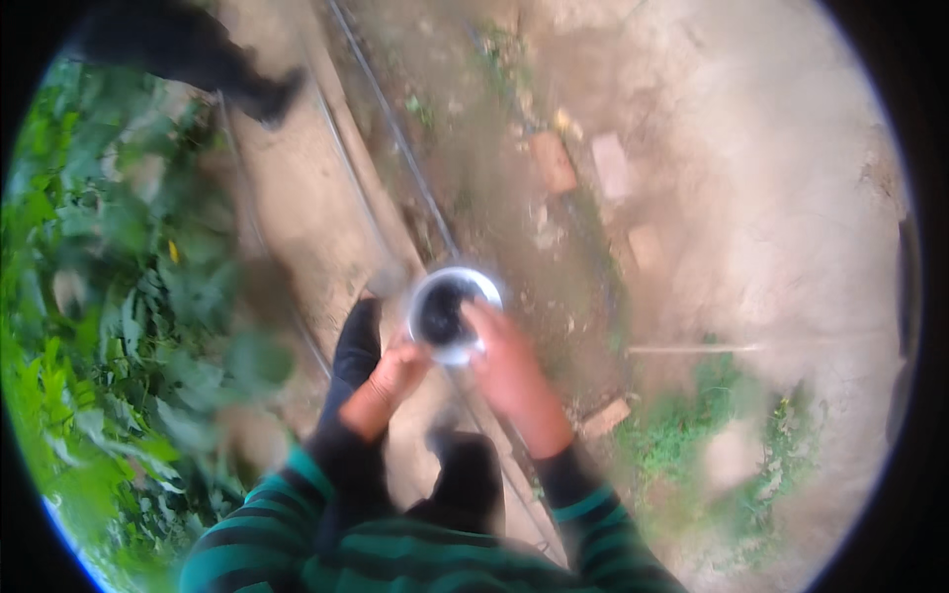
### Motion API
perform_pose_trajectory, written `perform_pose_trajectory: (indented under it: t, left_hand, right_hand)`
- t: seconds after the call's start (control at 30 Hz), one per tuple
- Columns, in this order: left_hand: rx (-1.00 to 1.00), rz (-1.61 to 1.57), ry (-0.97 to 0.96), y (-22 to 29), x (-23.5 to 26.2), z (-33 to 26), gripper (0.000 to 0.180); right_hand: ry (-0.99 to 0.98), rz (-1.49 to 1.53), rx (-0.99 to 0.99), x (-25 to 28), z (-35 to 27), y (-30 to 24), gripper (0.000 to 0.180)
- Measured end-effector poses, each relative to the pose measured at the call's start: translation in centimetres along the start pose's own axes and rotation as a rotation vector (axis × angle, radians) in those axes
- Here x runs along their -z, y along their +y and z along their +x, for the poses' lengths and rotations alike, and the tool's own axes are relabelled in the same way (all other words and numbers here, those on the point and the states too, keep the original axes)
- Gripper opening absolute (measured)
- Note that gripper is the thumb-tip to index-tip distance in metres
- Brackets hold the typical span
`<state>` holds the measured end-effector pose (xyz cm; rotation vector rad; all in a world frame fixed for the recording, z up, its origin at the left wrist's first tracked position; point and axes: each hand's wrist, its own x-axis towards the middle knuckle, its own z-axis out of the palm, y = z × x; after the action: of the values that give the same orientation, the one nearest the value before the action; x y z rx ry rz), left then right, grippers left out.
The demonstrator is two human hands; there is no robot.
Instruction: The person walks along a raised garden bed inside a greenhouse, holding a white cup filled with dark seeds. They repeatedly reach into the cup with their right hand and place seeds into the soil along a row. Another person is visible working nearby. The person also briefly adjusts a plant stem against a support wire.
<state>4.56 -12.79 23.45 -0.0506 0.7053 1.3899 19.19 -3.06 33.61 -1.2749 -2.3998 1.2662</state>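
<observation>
A round metal bowl (414, 299) with a pale, shiny rim is held in front of my body, with something dark inside that I cannot make out. My left hand (397, 370) is closed on its near left rim. Over the right side of the bowl is my right hand (506, 368), its fingertips reaching past the rim toward the dark inside. Motion smears that hand, so whether its fingers pinch anything cannot be told.
Leafy green plants (148, 326) crowd the left side. A dark pipe (395, 128) runs along the ground ahead. Bricks (552, 163) lie to the right, beside pale bare soil. At the upper left shows another person's dark-clothed leg (188, 49). Low weeds (682, 425) grow at lower right.
</observation>
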Motion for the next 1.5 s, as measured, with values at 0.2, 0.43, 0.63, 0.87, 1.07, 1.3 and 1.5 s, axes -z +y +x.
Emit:
perform_pose_trajectory:
  t: [0.2,0.43,0.63,0.87,1.07,1.3,1.5]
  left_hand:
    - [-0.004,0.011,-0.158,1.7,-9.0,-12.3,0.066]
    - [0.073,-0.121,-0.003,-0.8,-10.2,-22.4,0.057]
    - [0.038,-0.104,-0.034,4.4,-10.3,-24.8,0.055]
    - [-0.096,-0.150,0.025,16.6,-10.5,-26.4,0.050]
    - [-0.194,-0.104,0.049,26.7,-7.8,-26.1,0.052]
    - [-0.143,-0.046,0.017,34.5,-5.8,-23.8,0.059]
    - [-0.105,-0.137,0.032,38.7,-5.8,-20.2,0.049]
  right_hand:
    - [0.117,-0.235,0.250,2.8,-9.2,-9.3,0.058]
    - [0.035,-0.210,0.397,3.8,-15.9,-13.7,0.034]
    - [0.102,-0.157,0.411,3.8,-13.8,-19.2,0.019]
    - [0.081,-0.103,0.578,2.4,-4.8,-28.9,0.024]
    - [-0.073,0.325,0.251,-0.6,3.4,-36.1,0.014]
    - [-0.252,1.191,-0.254,-2.3,10.2,-39.9,0.013]
    - [-0.455,1.885,-0.673,-0.6,15.5,-40.5,0.022]
